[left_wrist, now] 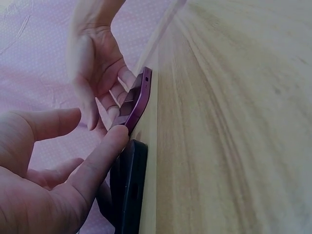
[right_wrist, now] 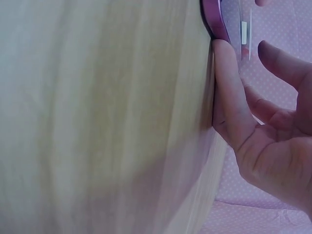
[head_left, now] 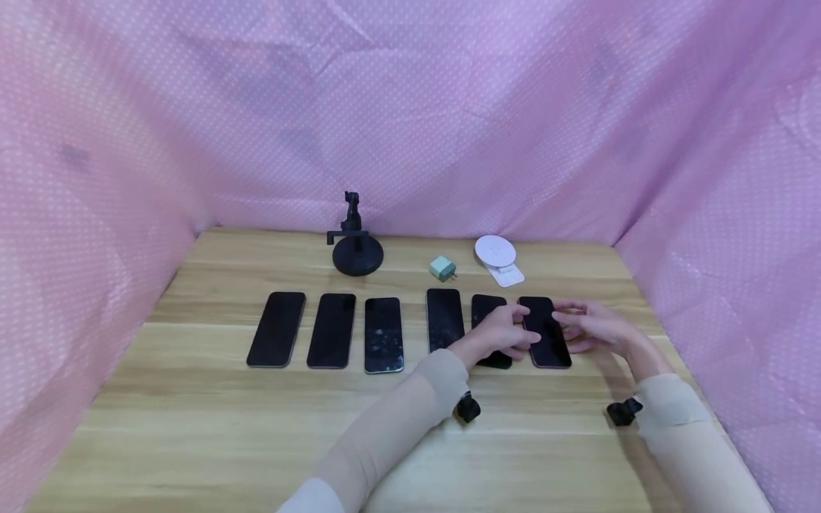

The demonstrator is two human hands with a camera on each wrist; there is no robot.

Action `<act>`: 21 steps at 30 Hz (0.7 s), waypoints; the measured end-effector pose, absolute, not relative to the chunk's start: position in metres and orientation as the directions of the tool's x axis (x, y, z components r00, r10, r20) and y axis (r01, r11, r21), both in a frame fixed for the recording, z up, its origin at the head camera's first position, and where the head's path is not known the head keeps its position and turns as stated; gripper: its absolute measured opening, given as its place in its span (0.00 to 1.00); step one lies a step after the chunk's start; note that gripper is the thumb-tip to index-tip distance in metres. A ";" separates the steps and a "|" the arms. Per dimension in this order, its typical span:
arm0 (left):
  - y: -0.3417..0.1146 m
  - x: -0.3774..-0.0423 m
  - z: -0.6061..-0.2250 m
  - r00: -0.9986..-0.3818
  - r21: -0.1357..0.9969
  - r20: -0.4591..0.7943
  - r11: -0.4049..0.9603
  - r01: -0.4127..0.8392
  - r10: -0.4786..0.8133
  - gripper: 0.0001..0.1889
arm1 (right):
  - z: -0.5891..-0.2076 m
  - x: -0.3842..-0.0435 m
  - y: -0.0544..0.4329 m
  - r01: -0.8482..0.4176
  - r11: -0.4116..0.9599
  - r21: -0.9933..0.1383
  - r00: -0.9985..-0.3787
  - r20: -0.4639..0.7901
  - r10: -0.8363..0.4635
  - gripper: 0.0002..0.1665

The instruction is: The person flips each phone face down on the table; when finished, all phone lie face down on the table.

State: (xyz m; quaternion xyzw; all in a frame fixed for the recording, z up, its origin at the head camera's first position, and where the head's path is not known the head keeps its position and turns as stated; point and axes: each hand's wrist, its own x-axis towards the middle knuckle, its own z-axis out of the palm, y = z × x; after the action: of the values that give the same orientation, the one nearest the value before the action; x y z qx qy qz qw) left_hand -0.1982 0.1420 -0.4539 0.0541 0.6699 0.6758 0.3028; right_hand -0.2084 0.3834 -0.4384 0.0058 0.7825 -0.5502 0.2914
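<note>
A phone with a black screen (head_left: 549, 349) and a purple edge lies at the right end of a row of several phones. My left hand (head_left: 499, 330) reaches over the neighbouring black phone (head_left: 485, 305), its fingers extended at the purple phone's left side. From the opposite side, my right hand (head_left: 593, 327) has its loosely extended fingers at that phone's right edge. Seen by the left wrist camera, a left fingertip (left_wrist: 120, 132) meets the purple edge (left_wrist: 142, 100). In the right wrist view, a right fingertip (right_wrist: 223, 46) is right at the purple frame (right_wrist: 214, 19).
Further left in the row lie a phone with a smudged screen (head_left: 383, 338), another phone (head_left: 444, 313) and two dark phones. Behind them stand a black phone stand (head_left: 358, 255), a green charger plug (head_left: 442, 268) and a white round-topped stand (head_left: 495, 251). Pink dotted cloth (head_left: 410, 128) encloses the wooden table (head_left: 212, 427).
</note>
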 end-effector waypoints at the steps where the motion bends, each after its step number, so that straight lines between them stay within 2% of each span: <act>1: 0.142 -0.198 -0.455 -0.811 0.938 -0.334 0.083 -0.336 0.481 0.32 | -0.439 -0.209 0.384 0.329 0.391 -0.860 -0.827 -0.462 -0.321 0.42; 5: 0.142 -0.197 -0.456 -0.803 0.937 -0.337 0.093 -0.336 0.491 0.32 | -0.437 -0.205 0.383 0.319 0.392 -0.863 -0.823 -0.457 -0.337 0.41; 12: 0.144 -0.197 -0.456 -0.802 0.936 -0.337 0.082 -0.342 0.494 0.33 | -0.433 -0.201 0.381 0.359 0.390 -0.848 -0.827 -0.483 -0.289 0.41; 21: 0.143 -0.198 -0.455 -0.805 0.931 -0.348 0.073 -0.359 0.480 0.32 | -0.436 -0.207 0.384 0.346 0.376 -0.860 -0.820 -0.472 -0.324 0.38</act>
State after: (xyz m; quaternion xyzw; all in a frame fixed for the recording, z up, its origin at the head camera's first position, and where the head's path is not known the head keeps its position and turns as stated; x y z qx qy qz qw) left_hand -0.1978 0.1425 -0.4549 0.0454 0.6643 0.6793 0.3085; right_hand -0.2070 0.3842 -0.4359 0.0072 0.7732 -0.5587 0.3000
